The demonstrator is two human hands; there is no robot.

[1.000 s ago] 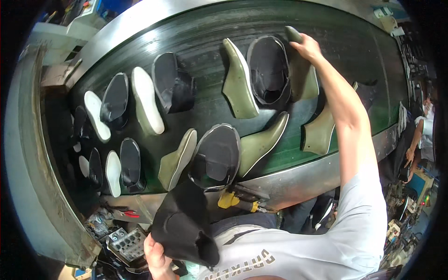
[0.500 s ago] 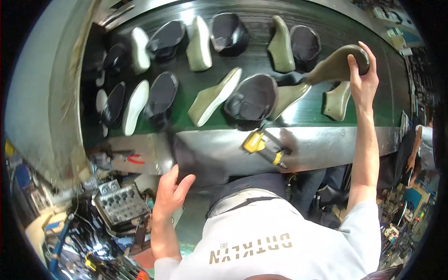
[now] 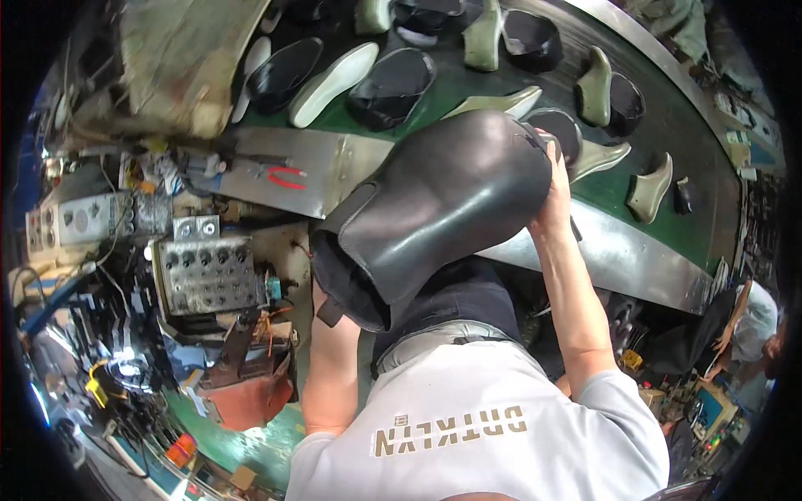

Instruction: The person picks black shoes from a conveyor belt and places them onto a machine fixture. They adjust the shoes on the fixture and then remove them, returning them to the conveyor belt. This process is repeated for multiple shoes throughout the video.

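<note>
A black leather boot upper hangs in front of me above the bench edge, its shaft opening toward the lower left. My right hand is closed on its upper right end; a small shiny bit shows by the fingertips, too little to name. Most of my left hand is hidden behind the shaft opening, so its fingers do not show. Olive shoe lasts and other black boot uppers lie beyond on the green bench top. Whether a last is inside the held upper is hidden.
Red-handled pliers lie on the metal ledge at the left. Below it stands a grey control box with knobs, among cluttered tools and cables. Another person is at the far right.
The boot upper has come up in front of me, above the ledge. My right hand has moved from an olive last to the upper's end. My view has shifted left.
</note>
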